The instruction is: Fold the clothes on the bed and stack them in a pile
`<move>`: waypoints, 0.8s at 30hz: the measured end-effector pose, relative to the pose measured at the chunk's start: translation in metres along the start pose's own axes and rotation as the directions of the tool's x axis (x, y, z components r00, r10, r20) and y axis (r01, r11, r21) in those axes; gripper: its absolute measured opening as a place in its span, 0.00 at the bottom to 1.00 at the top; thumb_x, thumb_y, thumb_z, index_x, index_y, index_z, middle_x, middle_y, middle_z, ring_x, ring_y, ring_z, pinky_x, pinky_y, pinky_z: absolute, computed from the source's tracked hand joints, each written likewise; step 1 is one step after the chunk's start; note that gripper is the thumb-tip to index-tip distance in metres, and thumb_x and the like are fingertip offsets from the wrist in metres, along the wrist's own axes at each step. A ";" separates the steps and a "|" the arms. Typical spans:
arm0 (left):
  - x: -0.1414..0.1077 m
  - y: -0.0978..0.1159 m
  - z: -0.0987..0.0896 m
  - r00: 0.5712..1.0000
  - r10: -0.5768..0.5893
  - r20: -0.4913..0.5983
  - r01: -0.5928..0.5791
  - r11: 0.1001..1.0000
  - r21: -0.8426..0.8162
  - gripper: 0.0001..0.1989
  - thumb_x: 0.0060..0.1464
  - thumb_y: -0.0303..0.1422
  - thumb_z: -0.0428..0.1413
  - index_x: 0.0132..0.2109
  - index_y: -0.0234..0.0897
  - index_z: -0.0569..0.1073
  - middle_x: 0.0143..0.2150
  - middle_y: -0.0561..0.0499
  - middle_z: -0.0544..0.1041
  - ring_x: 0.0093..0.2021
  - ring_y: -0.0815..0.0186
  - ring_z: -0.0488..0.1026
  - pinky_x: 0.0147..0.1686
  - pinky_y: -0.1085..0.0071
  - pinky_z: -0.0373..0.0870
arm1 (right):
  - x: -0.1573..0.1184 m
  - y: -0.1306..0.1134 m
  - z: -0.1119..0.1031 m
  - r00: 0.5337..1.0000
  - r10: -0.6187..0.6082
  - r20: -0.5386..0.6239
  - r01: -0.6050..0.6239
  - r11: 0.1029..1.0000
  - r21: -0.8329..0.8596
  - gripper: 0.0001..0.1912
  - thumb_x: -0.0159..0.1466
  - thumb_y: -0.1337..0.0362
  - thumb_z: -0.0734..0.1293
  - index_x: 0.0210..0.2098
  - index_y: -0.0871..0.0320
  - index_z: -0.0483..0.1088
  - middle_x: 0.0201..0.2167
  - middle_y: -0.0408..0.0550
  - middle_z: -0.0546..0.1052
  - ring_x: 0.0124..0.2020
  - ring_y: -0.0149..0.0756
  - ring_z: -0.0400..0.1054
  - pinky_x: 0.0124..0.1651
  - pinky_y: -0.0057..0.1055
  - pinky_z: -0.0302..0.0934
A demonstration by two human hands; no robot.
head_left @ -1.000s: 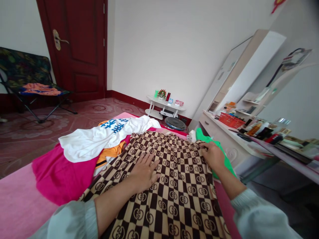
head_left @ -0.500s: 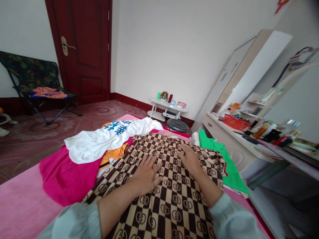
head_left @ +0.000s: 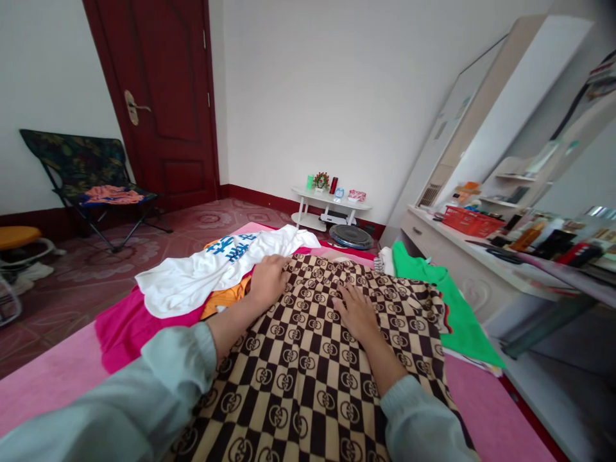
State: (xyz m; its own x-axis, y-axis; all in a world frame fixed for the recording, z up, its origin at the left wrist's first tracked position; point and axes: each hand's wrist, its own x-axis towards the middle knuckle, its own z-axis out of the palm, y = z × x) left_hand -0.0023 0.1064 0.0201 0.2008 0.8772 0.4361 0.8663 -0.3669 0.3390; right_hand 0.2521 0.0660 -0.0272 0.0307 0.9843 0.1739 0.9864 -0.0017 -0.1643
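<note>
Lying at lower centre in the head view, one checked garment [head_left: 308,359] runs lengthwise from the bottom edge toward mid-frame, one sleeve [head_left: 423,298] pointing right. The right hand [head_left: 357,313] rests flat on it, fingers slightly spread, gripping nothing. The left hand [head_left: 269,281] curls at its upper-left edge; whether it pinches cloth, I cannot tell. One white shirt [head_left: 190,282] lies left of centre, one green shirt [head_left: 466,321] right.

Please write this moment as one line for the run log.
left hand: at edge of checked garment | right hand: spread on it | white garment: left | green garment: right
</note>
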 end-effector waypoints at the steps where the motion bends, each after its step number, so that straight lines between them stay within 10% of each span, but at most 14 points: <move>1: 0.013 -0.008 -0.003 0.997 -0.065 0.038 0.062 0.993 0.097 0.22 0.53 0.30 0.52 0.56 0.39 0.68 0.53 0.45 0.72 0.54 0.56 0.66 0.53 0.62 0.63 | -0.001 0.000 0.000 1.000 -0.001 -0.005 0.001 1.000 0.002 0.30 0.66 0.46 0.46 0.64 0.48 0.52 0.67 0.44 0.50 0.67 0.41 0.40 0.65 0.47 0.34; 8: 0.039 -0.008 -0.018 0.967 -0.141 0.211 0.090 0.968 0.235 0.15 0.49 0.36 0.56 0.45 0.39 0.75 0.43 0.46 0.75 0.46 0.56 0.71 0.44 0.65 0.66 | -0.002 0.000 -0.004 0.998 -0.010 -0.060 0.016 0.994 0.110 0.28 0.66 0.48 0.50 0.60 0.51 0.59 0.64 0.46 0.57 0.65 0.42 0.46 0.64 0.45 0.38; 11: 0.007 0.024 -0.028 0.966 0.185 0.181 -0.211 0.968 0.135 0.12 0.54 0.30 0.50 0.44 0.41 0.74 0.44 0.47 0.72 0.48 0.59 0.68 0.50 0.64 0.61 | -0.002 0.006 -0.008 0.985 0.010 -0.174 0.035 0.966 0.258 0.26 0.65 0.52 0.52 0.55 0.57 0.66 0.59 0.51 0.64 0.61 0.42 0.55 0.62 0.41 0.46; 15: -0.056 0.057 -0.028 0.777 0.564 0.278 -0.567 0.820 -0.078 0.08 0.49 0.26 0.52 0.37 0.39 0.73 0.42 0.48 0.70 0.44 0.61 0.66 0.45 0.65 0.63 | -0.002 0.015 -0.009 0.916 0.190 -0.352 0.008 0.872 0.490 0.23 0.64 0.55 0.53 0.48 0.63 0.69 0.48 0.57 0.73 0.49 0.42 0.65 0.55 0.38 0.56; 24: -0.093 0.063 -0.007 0.836 0.499 0.228 -0.449 0.861 -0.237 0.13 0.46 0.25 0.52 0.41 0.39 0.71 0.44 0.48 0.69 0.45 0.60 0.63 0.46 0.65 0.64 | 0.011 0.013 -0.018 0.812 0.152 -0.563 0.143 0.884 0.445 0.18 0.62 0.60 0.56 0.44 0.61 0.69 0.45 0.56 0.72 0.46 0.42 0.66 0.51 0.38 0.59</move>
State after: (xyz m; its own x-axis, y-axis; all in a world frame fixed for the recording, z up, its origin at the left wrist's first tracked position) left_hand 0.0307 -0.0009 0.0066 0.7041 0.6211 0.3442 0.5475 -0.7835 0.2939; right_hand 0.2679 0.0739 -0.0101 0.2656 0.6996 0.6633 0.8048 0.2179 -0.5521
